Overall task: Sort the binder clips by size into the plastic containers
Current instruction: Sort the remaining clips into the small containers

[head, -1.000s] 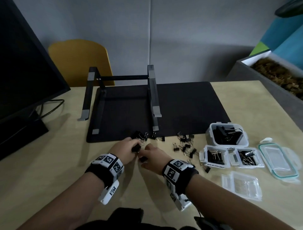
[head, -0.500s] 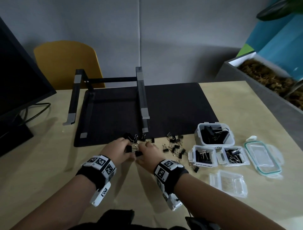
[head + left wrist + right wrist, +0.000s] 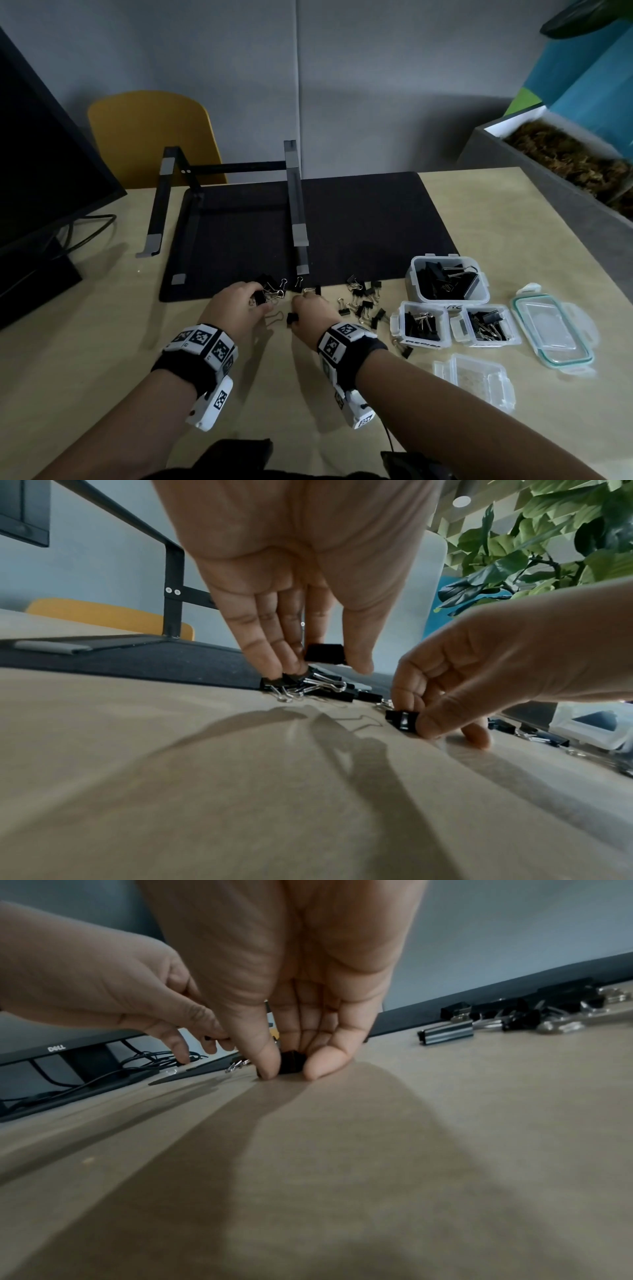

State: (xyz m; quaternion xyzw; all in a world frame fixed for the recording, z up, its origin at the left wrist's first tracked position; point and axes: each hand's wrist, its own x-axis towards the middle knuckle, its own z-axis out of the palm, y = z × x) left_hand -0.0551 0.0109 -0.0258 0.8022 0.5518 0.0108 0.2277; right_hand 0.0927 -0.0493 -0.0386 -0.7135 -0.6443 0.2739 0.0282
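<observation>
Binder clip [image 3: 291,1062] pinched in right hand [image 3: 294,969] grip on table [image 3: 377,1150].

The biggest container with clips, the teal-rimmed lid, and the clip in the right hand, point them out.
biggest container [image 3: 415,278], head view, left wall.
teal-rimmed lid [image 3: 552,326], head view, clear centre panel.
clip in the right hand [image 3: 401,719], left wrist view, black body.
</observation>
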